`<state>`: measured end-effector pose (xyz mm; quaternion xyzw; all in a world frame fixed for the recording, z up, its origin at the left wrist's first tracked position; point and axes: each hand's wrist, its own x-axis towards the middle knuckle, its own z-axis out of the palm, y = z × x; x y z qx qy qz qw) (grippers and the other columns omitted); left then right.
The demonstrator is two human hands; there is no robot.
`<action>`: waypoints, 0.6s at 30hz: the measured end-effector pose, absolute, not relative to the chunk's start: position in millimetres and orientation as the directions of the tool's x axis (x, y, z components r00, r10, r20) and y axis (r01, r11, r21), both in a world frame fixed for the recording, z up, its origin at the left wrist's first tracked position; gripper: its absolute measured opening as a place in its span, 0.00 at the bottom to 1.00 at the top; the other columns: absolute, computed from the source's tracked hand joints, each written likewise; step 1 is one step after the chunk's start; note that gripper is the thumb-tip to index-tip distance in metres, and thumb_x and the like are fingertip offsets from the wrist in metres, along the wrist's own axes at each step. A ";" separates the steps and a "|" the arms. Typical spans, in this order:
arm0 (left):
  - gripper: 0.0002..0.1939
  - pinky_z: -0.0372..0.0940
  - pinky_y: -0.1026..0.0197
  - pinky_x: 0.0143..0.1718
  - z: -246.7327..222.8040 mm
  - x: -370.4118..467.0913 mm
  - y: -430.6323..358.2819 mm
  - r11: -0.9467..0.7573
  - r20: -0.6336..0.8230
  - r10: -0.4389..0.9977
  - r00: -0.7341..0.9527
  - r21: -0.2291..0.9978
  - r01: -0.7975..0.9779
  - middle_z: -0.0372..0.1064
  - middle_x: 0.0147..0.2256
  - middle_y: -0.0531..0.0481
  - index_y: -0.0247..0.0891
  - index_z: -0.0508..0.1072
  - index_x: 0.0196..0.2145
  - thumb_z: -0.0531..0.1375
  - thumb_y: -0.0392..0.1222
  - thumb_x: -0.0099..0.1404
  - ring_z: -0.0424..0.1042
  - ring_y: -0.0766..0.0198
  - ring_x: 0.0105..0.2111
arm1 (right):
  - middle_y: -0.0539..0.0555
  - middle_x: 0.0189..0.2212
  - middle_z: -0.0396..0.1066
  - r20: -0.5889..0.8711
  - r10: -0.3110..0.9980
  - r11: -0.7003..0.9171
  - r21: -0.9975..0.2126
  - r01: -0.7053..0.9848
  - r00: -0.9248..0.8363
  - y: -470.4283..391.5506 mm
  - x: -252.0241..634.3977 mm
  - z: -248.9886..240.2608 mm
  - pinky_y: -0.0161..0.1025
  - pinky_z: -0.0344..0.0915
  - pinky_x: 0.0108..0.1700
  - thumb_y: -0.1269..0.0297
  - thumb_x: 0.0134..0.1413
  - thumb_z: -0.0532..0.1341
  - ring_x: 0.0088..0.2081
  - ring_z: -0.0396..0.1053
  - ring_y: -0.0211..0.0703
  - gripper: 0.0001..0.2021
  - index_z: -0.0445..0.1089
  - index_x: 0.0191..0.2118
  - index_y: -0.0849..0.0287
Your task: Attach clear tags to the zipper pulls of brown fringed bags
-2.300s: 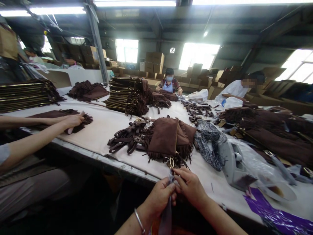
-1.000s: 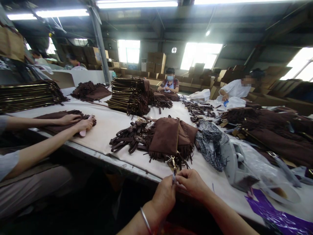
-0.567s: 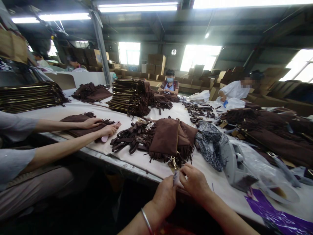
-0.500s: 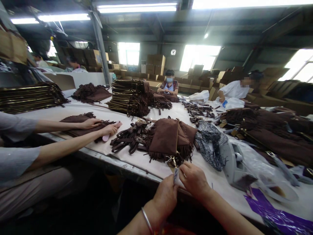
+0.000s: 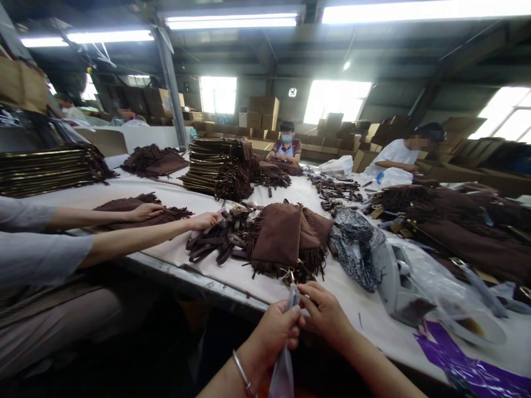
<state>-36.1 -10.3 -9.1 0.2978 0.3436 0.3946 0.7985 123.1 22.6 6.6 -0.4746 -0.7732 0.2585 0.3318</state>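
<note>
A brown fringed bag [image 5: 276, 235] lies at the table's front edge, its gold zipper facing right. A metal clasp [image 5: 291, 276] hangs from its lower corner toward me. Below the clasp, my left hand [image 5: 276, 326], with a silver bangle at the wrist, is closed round a translucent plastic sleeve [image 5: 283, 370] that trails down past the edge. What the sleeve covers is hard to make out. My right hand [image 5: 326, 312] pinches at the sleeve's upper end beside the clasp. Dark looped straps [image 5: 219, 237] lie left of the bag.
At left, a co-worker's hand [image 5: 203, 221] holds a comb near another fringed bag [image 5: 120, 215]. Stacked bags [image 5: 213, 166] stand behind. To my right are a grey-white tape dispenser [image 5: 398, 282], a speckled cloth [image 5: 357, 249], purple plastic [image 5: 468, 359] and more brown bags [image 5: 464, 232].
My left hand has shifted down and left, and a length of plastic sleeve now shows beneath it. The co-worker's comb hand has moved right, toward the straps.
</note>
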 end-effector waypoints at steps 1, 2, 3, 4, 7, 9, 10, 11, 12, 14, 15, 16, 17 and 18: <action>0.17 0.42 0.70 0.15 -11.0 -36.8 -9.5 0.524 -0.302 0.828 0.473 0.717 -0.459 0.61 0.26 0.57 0.35 0.66 0.37 0.63 0.51 0.59 0.46 0.79 0.15 | 0.56 0.38 0.72 0.276 0.901 0.426 -0.706 0.566 -0.334 20.8 121.3 7.9 0.39 0.69 0.43 0.64 0.62 0.53 0.39 0.71 0.44 0.14 0.74 0.46 0.56; 0.18 0.41 0.70 0.15 -12.9 -37.4 -9.0 0.536 -0.294 0.822 0.489 0.691 -0.486 0.61 0.26 0.57 0.35 0.67 0.37 0.63 0.52 0.60 0.45 0.79 0.15 | 0.57 0.38 0.71 0.289 0.895 0.440 -0.693 0.571 -0.339 19.2 120.1 9.4 0.38 0.69 0.43 0.65 0.63 0.53 0.39 0.71 0.44 0.14 0.74 0.46 0.56; 0.18 0.40 0.70 0.14 -14.8 -37.7 -8.6 0.548 -0.292 0.816 0.498 0.664 -0.508 0.61 0.26 0.56 0.34 0.67 0.37 0.62 0.53 0.60 0.45 0.79 0.14 | 0.57 0.39 0.71 0.298 0.887 0.458 -0.676 0.578 -0.353 17.8 119.3 11.1 0.38 0.69 0.43 0.65 0.63 0.53 0.40 0.71 0.44 0.14 0.75 0.46 0.55; 0.19 0.40 0.70 0.15 -16.4 -37.9 -8.4 0.561 -0.297 0.811 0.504 0.637 -0.529 0.61 0.26 0.56 0.34 0.67 0.36 0.62 0.54 0.60 0.44 0.80 0.14 | 0.57 0.39 0.71 0.304 0.876 0.477 -0.657 0.584 -0.374 16.6 118.7 12.9 0.38 0.68 0.43 0.65 0.62 0.53 0.39 0.71 0.43 0.14 0.75 0.45 0.54; 0.18 0.39 0.70 0.15 -18.8 -37.6 -8.3 0.600 -0.318 0.794 0.517 0.548 -0.583 0.62 0.26 0.55 0.34 0.67 0.35 0.62 0.54 0.60 0.44 0.80 0.14 | 0.56 0.39 0.70 0.299 0.854 0.511 -0.636 0.578 -0.427 14.3 117.4 17.5 0.38 0.68 0.43 0.67 0.62 0.53 0.39 0.70 0.43 0.13 0.76 0.41 0.54; 0.18 0.40 0.71 0.15 -19.1 -37.4 -8.4 0.616 -0.327 0.784 0.527 0.515 -0.597 0.64 0.27 0.55 0.34 0.67 0.36 0.61 0.53 0.61 0.46 0.80 0.14 | 0.56 0.38 0.70 0.295 0.866 0.488 -0.675 0.553 -0.403 14.4 116.5 18.6 0.37 0.68 0.43 0.67 0.62 0.54 0.39 0.70 0.42 0.12 0.76 0.39 0.55; 0.18 0.40 0.71 0.15 -19.2 -37.5 -8.3 0.622 -0.334 0.779 0.530 0.509 -0.594 0.64 0.27 0.54 0.34 0.67 0.37 0.61 0.53 0.62 0.46 0.79 0.15 | 0.55 0.37 0.70 0.291 0.877 0.468 -0.702 0.538 -0.383 15.0 116.4 18.5 0.37 0.67 0.42 0.68 0.61 0.55 0.38 0.70 0.42 0.12 0.76 0.38 0.55; 0.18 0.40 0.71 0.15 -19.3 -37.7 -8.2 0.629 -0.344 0.774 0.531 0.510 -0.586 0.64 0.27 0.54 0.34 0.67 0.37 0.60 0.53 0.62 0.47 0.79 0.15 | 0.55 0.36 0.70 0.285 0.886 0.450 -0.723 0.524 -0.366 15.9 116.6 18.1 0.36 0.67 0.41 0.68 0.61 0.55 0.38 0.70 0.41 0.11 0.76 0.37 0.56; 0.17 0.41 0.71 0.15 -19.4 -38.0 -7.9 0.634 -0.354 0.770 0.531 0.516 -0.577 0.65 0.27 0.53 0.34 0.67 0.37 0.60 0.53 0.63 0.48 0.78 0.15 | 0.54 0.34 0.70 0.280 0.891 0.438 -0.737 0.515 -0.357 17.1 117.2 17.5 0.36 0.67 0.40 0.68 0.59 0.57 0.36 0.70 0.41 0.09 0.76 0.35 0.56; 0.17 0.41 0.70 0.14 -19.7 -38.9 -7.1 0.636 -0.362 0.767 0.529 0.534 -0.557 0.65 0.27 0.53 0.34 0.68 0.38 0.60 0.52 0.63 0.48 0.78 0.15 | 0.52 0.30 0.69 0.270 0.894 0.429 -0.745 0.511 -0.356 19.9 119.4 16.5 0.35 0.65 0.37 0.70 0.57 0.58 0.34 0.69 0.40 0.08 0.74 0.30 0.57; 0.17 0.41 0.70 0.14 -19.9 -39.4 -6.6 0.633 -0.360 0.769 0.528 0.544 -0.551 0.65 0.27 0.53 0.34 0.68 0.38 0.60 0.52 0.62 0.48 0.78 0.15 | 0.51 0.29 0.69 0.262 0.896 0.423 -0.747 0.514 -0.357 21.4 120.9 16.4 0.35 0.64 0.36 0.70 0.56 0.59 0.32 0.68 0.39 0.08 0.72 0.28 0.58; 0.17 0.42 0.70 0.14 -19.9 -39.8 -6.1 0.627 -0.355 0.773 0.526 0.554 -0.547 0.65 0.27 0.53 0.34 0.68 0.38 0.61 0.52 0.62 0.48 0.78 0.15 | 0.51 0.28 0.69 0.252 0.900 0.415 -0.749 0.516 -0.357 23.0 122.5 16.5 0.35 0.64 0.35 0.70 0.56 0.59 0.31 0.68 0.39 0.08 0.71 0.27 0.58; 0.17 0.42 0.71 0.15 -19.9 -40.1 -5.6 0.621 -0.349 0.777 0.524 0.562 -0.547 0.65 0.27 0.54 0.35 0.67 0.39 0.61 0.52 0.61 0.48 0.78 0.15 | 0.50 0.27 0.69 0.238 0.904 0.402 -0.754 0.519 -0.355 24.7 124.0 17.0 0.35 0.63 0.35 0.71 0.55 0.59 0.30 0.68 0.39 0.08 0.70 0.26 0.58; 0.17 0.42 0.71 0.15 -19.8 -40.3 -5.3 0.616 -0.343 0.780 0.524 0.566 -0.547 0.65 0.27 0.54 0.35 0.67 0.39 0.62 0.52 0.61 0.47 0.78 0.15 | 0.50 0.27 0.69 0.220 0.910 0.386 -0.760 0.523 -0.352 26.3 125.4 17.6 0.35 0.63 0.34 0.71 0.54 0.59 0.30 0.68 0.39 0.08 0.70 0.26 0.58</action>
